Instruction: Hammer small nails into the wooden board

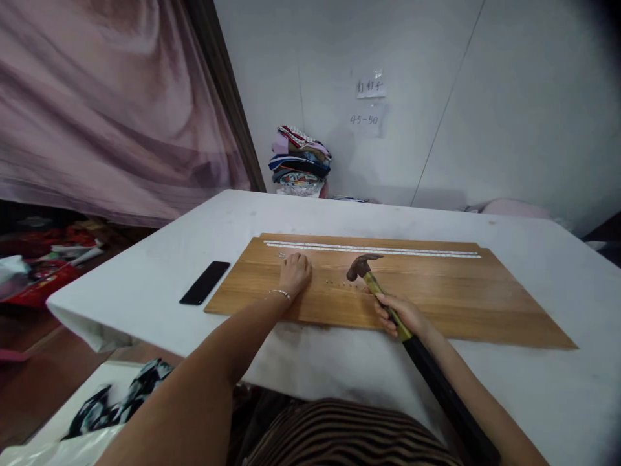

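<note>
A long wooden board (pixel 436 291) lies on a white table (pixel 533 375). My left hand (pixel 294 272) rests on the board's left part with fingers curled in; what they hold, if anything, is hidden. My right hand (pixel 402 313) grips the yellow shaft of a claw hammer (pixel 363 266), whose dark head hovers just above the board near a short row of small nails (pixel 339 283). The hammer's black handle runs back along my right forearm. A white strip (pixel 373 249) runs along the board's far edge.
A black phone (pixel 205 283) lies on the table left of the board. Folded clothes (pixel 299 162) are stacked at the wall behind the table. A pink curtain (pixel 107 110) hangs at left, with clutter on the floor below it.
</note>
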`<state>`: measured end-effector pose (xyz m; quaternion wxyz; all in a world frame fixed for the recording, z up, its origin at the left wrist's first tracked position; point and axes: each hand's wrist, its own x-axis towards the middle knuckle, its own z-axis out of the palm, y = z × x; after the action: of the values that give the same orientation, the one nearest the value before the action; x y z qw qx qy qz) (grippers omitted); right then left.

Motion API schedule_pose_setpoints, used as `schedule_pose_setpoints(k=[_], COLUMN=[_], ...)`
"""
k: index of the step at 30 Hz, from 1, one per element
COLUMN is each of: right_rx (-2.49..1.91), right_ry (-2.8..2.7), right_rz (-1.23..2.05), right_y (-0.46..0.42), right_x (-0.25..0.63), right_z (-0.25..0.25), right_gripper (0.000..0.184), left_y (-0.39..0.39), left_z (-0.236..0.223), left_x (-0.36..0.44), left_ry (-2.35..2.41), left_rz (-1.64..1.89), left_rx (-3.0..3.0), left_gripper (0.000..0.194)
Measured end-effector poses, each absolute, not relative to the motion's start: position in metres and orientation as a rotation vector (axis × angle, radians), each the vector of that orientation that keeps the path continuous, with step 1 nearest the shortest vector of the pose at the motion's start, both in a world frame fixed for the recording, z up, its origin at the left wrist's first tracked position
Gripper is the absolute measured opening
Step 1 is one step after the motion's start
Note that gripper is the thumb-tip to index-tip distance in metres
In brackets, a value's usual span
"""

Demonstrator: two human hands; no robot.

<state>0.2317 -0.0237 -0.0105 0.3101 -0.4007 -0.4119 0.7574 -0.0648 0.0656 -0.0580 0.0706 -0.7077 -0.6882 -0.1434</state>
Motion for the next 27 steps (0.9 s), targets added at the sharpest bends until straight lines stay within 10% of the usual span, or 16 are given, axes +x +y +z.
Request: schedule_pose_setpoints(k=[27], right_rx=[-1.141], right_ry=[-1.228], right_rz=[1.871], right_y=[-0.032], right_x=[0.22], right_z=[-0.026], right_gripper=[0.049], left_y=[0.064], left_z=[-0.059], left_x=[-0.064], left_ry=[-2.082], left_rz=[-0.437], left_rx=[-2.134], left_gripper=[0.022])
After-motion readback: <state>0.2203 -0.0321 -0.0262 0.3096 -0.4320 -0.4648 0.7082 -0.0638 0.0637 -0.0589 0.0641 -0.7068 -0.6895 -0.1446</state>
